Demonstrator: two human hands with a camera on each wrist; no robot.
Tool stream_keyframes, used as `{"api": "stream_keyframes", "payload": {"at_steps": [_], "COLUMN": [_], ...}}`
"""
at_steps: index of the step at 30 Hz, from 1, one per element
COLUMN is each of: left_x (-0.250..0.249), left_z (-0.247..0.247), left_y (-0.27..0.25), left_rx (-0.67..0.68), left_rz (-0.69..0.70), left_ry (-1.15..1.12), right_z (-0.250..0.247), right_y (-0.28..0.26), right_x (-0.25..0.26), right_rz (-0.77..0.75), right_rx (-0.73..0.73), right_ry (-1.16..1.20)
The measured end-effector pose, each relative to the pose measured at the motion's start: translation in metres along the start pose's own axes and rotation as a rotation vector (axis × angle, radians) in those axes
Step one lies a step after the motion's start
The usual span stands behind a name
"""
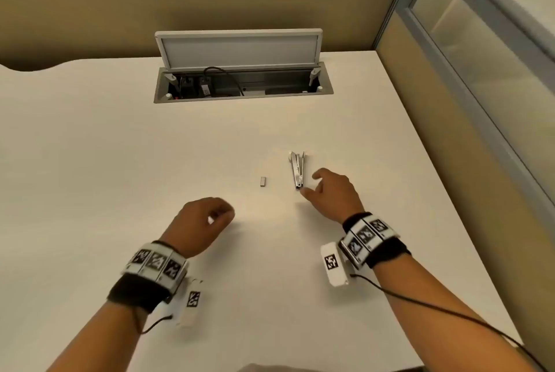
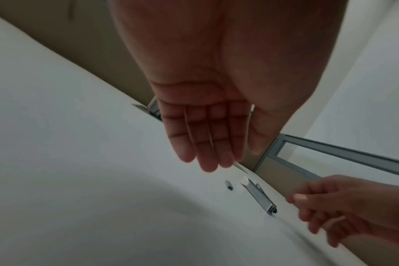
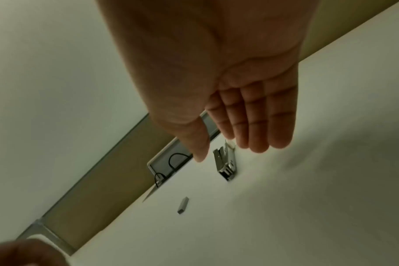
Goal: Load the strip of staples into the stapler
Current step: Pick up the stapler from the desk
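— What are the fingers doing?

— On the right hand [image 1: 336, 194] they are relaxed and a little spread, holding nothing. The thumb tip sits just beside the near end of the stapler [image 1: 297, 170]; from the head view I cannot tell whether it touches. In the right wrist view the fingers [image 3: 257, 126] hang straight above the stapler [image 3: 224, 164].

— And the other hand?

— The left hand [image 1: 204, 224] hovers over the desk [image 1: 90, 161], nearer the person and well apart from both things. Seen from the head its fingers look loosely curled; in its own wrist view they reach forward, close together and nearly straight [image 2: 207, 144]. It grasps nothing.

— Where is the stapler, and how does it lie?

— On the white desk, just left of the right hand, a small metal one lying opened. Its long axis runs almost straight away from the person; the arms meet at the near end and splay slightly at the far end, where a white piece shows.

— And the staples?

— The strip of staples [image 1: 263, 181] lies flat on the desk, near the stapler's left side but apart from it, a short grey bar. Its long axis also runs away from the person, roughly parallel to the stapler.

— What lies farther out?

— An open cable hatch [image 1: 240, 83] sunk in the desk, lid up, a black cable [image 1: 223, 77] inside.
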State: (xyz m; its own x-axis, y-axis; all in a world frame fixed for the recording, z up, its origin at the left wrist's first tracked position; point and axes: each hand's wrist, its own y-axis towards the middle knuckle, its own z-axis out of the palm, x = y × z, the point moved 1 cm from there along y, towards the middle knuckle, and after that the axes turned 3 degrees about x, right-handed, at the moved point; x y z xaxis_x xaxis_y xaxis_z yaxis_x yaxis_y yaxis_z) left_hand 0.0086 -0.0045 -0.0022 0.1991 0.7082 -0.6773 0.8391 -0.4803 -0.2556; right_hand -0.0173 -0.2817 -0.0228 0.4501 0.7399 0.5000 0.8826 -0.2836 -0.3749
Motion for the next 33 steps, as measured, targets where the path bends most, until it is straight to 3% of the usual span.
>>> {"api": "stream_keyframes", "payload": {"at_steps": [12, 15, 18, 20, 26, 33], "left_x": [-0.041, -0.047, -0.047, -0.048, -0.061, -0.069], "left_z": [0.041, 0.043, 0.040, 0.039, 0.033, 0.029], "left_y": [0.062, 0.067, 0.069, 0.069, 0.054, 0.033], "left_rx": [0.021, -0.012, -0.077, -0.093, -0.099, -0.133], "left_rz": [-0.037, -0.038, -0.066, -0.068, -0.019, -0.015], "left_ry": [-0.207, -0.242, -0.322, -0.383, -0.566, -0.553], "right_z": [0.019, 0.017, 0.017, 0.016, 0.018, 0.015], "right_y": [0.051, 0.040, 0.013, -0.007, -0.039, -0.057], "right_x": [0.035, 0.031, 0.032, 0.038, 0.047, 0.054], "right_rz": [0.013, -0.004, -0.054, -0.135, -0.235, -0.157], "right_rx": [-0.078, -0.049, 0.099, 0.213, 0.299, 0.188], "right_ry": [-0.024, 0.244, 0.750, 0.938, 1.086, 0.995]}}
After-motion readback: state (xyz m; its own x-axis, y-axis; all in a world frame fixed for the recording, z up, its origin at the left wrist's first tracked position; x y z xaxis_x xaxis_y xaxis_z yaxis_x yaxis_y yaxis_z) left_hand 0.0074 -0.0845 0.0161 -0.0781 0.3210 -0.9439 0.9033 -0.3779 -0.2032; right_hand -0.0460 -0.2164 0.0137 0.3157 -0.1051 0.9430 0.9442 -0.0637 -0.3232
